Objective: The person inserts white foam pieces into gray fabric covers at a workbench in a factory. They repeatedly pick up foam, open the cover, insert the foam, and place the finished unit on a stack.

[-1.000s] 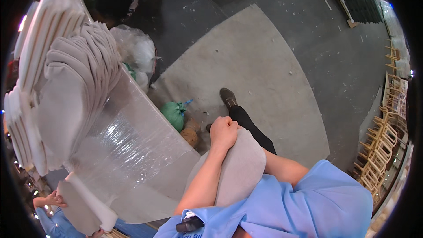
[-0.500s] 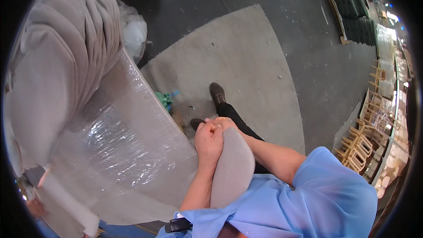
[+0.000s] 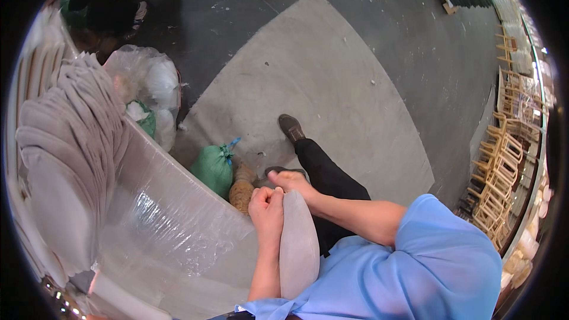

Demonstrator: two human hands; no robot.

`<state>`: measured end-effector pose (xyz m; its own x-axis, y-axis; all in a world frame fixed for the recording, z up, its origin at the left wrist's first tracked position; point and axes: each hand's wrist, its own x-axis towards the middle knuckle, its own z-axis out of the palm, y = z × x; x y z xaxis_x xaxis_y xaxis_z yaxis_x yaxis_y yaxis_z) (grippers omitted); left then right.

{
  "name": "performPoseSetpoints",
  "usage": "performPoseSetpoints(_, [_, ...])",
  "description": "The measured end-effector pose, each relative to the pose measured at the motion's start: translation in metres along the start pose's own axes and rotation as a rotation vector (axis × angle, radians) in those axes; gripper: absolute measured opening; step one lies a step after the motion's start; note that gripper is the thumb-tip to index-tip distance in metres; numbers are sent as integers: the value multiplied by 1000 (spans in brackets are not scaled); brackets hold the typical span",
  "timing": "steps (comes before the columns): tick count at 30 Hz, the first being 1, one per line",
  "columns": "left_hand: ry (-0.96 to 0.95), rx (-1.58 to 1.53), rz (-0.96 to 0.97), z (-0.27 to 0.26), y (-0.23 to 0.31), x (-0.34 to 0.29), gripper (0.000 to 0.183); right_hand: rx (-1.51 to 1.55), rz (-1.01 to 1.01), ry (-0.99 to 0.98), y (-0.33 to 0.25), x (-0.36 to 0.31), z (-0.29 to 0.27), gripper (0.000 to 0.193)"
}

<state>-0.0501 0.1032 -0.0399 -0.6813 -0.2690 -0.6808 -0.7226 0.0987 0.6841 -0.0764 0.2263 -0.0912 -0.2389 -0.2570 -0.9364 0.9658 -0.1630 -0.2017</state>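
Note:
Between my forearms, a grey fabric seat pad (image 3: 298,249) stands on edge, leaning against my blue shirt. At its upper end, the fingers of my left hand (image 3: 268,206) are closed on the pad's edge. Just above that corner is my right hand (image 3: 296,184), its fingers stretched out to the left and a small gap between it and the left hand. The right palm is turned out of sight, and nothing shows in that hand. To the left, a table wrapped in shiny clear film (image 3: 160,219) carries a leaning stack of similar grey pads (image 3: 71,154).
Beyond the table edge stand a tied green sack (image 3: 213,169), a tan rounded bundle (image 3: 241,194) and clear plastic bags (image 3: 157,80). A pale sheet (image 3: 332,83) covers the floor beneath my shoes. Wooden chair frames (image 3: 495,172) line the right side. Another person's dark clothing shows at upper left.
My right hand has parted from the left and its fingers have straightened. Both hands and the pad sit slightly lower and further left. The view has shifted, showing more of the green sack.

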Motion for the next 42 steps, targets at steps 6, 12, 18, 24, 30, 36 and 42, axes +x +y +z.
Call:
performPoseSetpoints(6, [-50,-12,49,-3,-14,-1,32,129,-736,7,-22,-63,-19,42])
performPoseSetpoints(12, [-132,-210,-191,-2,-13,0,31,52,-695,-140,-8,-88,2,49])
performPoseSetpoints(18, [153,-390,-122,0,28,3,19,-90,-592,-228,-22,-67,-1,54])
performPoseSetpoints(24, [73,-651,390,-17,59,-6,24,107,-327,-400,-18,-36,-7,64])
performPoseSetpoints(30, [-220,-651,334,-23,51,-17,42,211,-197,-122,1,-42,7,66])
performPoseSetpoints(36, [-360,-649,348,-22,51,-20,50,206,7,-122,7,-43,2,62])
performPoseSetpoints(42, [-405,-403,322,-22,44,-16,51,223,-40,-144,2,-41,6,30])
